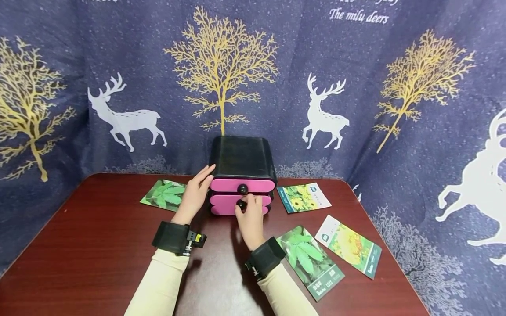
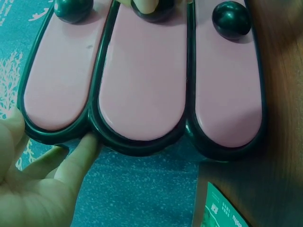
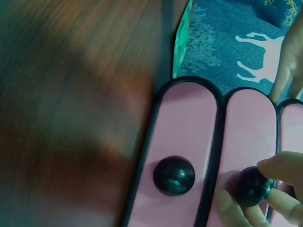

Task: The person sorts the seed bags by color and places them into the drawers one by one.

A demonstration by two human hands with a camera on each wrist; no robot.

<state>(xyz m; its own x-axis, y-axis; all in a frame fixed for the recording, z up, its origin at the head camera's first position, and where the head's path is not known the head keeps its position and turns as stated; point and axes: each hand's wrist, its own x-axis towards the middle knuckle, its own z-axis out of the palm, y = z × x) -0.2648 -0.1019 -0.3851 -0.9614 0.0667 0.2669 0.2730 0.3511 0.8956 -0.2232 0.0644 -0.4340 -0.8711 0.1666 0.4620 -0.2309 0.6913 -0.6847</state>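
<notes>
A small black cabinet (image 1: 243, 156) with three pink drawer fronts stands at the back of the table. Each front carries a round black knob, such as the top drawer's knob (image 1: 243, 189). My right hand (image 1: 251, 219) pinches the middle drawer's knob (image 3: 252, 186) between thumb and fingers. The middle drawer front (image 2: 142, 75) appears level with its black frame. My left hand (image 1: 194, 193) rests against the cabinet's left side, its fingertips touching the black edge. The bottom drawer's knob (image 3: 173, 175) is free of both hands.
A leaf-picture card (image 1: 163, 194) lies left of the cabinet. To the right are a yellow-flower card (image 1: 304, 197), an orange-flower card (image 1: 349, 246) and another leaf card (image 1: 310, 262) near my right wrist. A blue cloth (image 1: 253, 57) hangs behind the reddish-brown table (image 1: 99, 245).
</notes>
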